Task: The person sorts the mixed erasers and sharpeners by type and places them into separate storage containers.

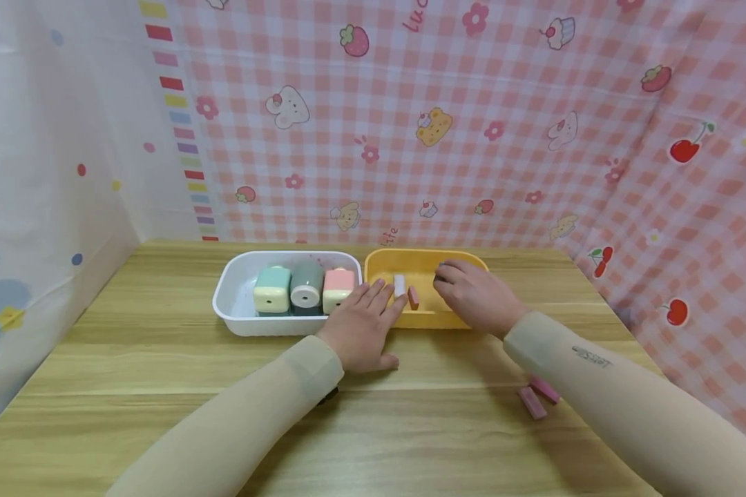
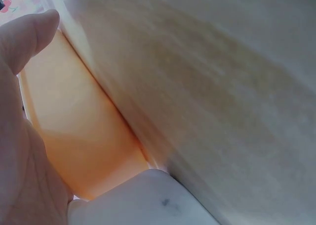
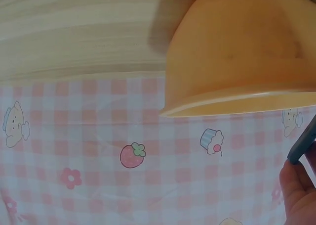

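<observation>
My left hand (image 1: 362,324) lies with its fingers stretched over the near rims where the white bin (image 1: 236,326) and the yellow bin (image 1: 425,319) meet. My right hand (image 1: 481,297) is over the right part of the yellow bin and pinches a dark blue-grey eraser-like block (image 3: 302,145) between thumb and fingers. Most of that block is hidden in the head view. Inside the yellow bin are a whitish block (image 1: 399,285) and a pink block (image 1: 413,297). A green pencil sharpener (image 1: 272,290), a grey one and a pink one stand side by side in the white bin.
On the wooden table (image 1: 435,442), two pink blocks (image 1: 532,403) lie beside my right forearm. A small dark thing (image 1: 328,395) shows partly from under my left forearm. A pink checked cloth (image 1: 398,159) hangs behind the bins.
</observation>
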The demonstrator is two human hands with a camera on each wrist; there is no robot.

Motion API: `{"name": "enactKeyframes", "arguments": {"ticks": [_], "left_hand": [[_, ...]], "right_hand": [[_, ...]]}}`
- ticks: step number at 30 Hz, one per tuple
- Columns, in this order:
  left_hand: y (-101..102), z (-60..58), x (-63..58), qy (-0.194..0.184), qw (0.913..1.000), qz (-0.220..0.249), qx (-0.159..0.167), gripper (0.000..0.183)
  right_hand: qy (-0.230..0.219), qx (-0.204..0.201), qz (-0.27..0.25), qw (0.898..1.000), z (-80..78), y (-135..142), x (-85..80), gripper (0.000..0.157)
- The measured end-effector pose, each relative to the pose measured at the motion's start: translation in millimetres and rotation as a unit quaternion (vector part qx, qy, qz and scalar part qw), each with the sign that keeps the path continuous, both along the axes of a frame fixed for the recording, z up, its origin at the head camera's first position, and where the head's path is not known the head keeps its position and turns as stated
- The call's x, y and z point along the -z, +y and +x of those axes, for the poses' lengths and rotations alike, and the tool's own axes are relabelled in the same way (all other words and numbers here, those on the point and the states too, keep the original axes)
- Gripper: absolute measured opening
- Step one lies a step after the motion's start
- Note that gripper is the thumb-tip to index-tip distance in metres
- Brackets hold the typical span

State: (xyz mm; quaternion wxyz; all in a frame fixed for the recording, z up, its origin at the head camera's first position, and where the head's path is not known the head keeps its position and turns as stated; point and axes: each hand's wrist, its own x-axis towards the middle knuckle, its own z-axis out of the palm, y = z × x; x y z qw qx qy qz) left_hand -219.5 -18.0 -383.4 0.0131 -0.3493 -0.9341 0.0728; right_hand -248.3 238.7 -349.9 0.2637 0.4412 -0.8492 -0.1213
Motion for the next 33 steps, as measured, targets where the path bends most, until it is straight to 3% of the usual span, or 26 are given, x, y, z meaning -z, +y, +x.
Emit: {"name": "enactKeyframes", "arguments": {"ticks": [19,33], "left_hand": [[-0.3,-0.1,-1.4,-0.001,1.0,-0.005,0.001,0.108],[0.4,-0.6,-0.6,-0.004,1.0,-0.009,-0.001,0.109]], "right_hand": [[-0.019,-0.025,0.019,0.999,-28.0,-8.0,5.5,0.012],[-0.032,-0.027,0.035,0.999,-33.3,-11.0,5.2,0.015]]}}
